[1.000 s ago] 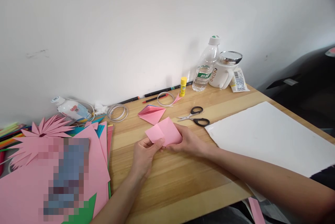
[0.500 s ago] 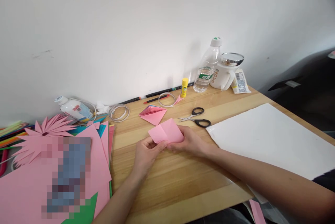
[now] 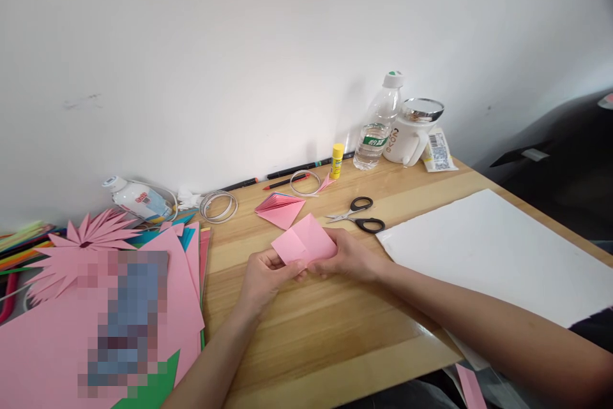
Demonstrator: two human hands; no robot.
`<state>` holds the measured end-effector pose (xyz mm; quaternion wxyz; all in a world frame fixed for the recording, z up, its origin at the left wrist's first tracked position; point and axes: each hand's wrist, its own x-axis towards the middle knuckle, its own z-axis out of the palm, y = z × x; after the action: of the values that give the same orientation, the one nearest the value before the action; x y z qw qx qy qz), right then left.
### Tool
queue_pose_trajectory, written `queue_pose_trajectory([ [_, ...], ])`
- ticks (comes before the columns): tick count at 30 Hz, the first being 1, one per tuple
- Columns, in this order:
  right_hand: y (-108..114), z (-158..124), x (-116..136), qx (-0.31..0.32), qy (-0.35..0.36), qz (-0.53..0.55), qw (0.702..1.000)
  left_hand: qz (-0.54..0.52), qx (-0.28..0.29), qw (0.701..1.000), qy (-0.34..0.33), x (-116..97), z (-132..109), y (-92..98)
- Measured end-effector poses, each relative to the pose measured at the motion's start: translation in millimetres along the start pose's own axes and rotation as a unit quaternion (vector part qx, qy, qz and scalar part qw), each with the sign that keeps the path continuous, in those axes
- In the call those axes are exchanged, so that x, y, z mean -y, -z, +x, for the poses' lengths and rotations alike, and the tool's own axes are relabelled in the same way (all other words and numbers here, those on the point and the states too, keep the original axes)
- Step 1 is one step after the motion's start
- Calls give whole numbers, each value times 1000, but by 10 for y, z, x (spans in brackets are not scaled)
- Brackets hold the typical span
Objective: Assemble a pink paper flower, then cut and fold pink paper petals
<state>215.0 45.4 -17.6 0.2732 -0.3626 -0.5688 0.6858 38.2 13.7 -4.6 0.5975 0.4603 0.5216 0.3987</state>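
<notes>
A creased pink paper (image 3: 309,238) is held over the middle of the wooden table by both hands. My left hand (image 3: 271,274) pinches its lower left edge, thumb on top. On the lower right side, my right hand (image 3: 338,254) grips the same paper, with the thumb near the bottom corner. Just beyond it lies a folded pink paper stack (image 3: 282,208). Black-handled scissors (image 3: 359,214) rest partly open to the right of the paper, near my right hand.
A yellow glue stick (image 3: 337,161), a water bottle (image 3: 378,122) and a white mug (image 3: 409,138) stand by the wall. Tape rolls (image 3: 218,207) and pens lie behind. White board (image 3: 493,256) is at right; pink sheets (image 3: 43,358) and a pink paper fan (image 3: 89,243) at left.
Both hands still hold the pink paper, which has tilted slightly. The left fingers have shifted a little along its lower edge. The camera view has moved slightly.
</notes>
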Motion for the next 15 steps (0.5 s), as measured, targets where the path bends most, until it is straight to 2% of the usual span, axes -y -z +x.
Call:
queue_pose_trajectory([
  [7, 17, -15, 67, 15, -11, -8, 1000, 29, 12, 999, -5, -70, -17, 7],
  [11, 12, -20, 84, 2, -11, -15, 1000, 38, -1, 999, -15, -31, -9, 12],
  [15, 17, -23, 60, -6, 2, -16, 1000, 31, 9, 999, -13, 7, 3, 33],
])
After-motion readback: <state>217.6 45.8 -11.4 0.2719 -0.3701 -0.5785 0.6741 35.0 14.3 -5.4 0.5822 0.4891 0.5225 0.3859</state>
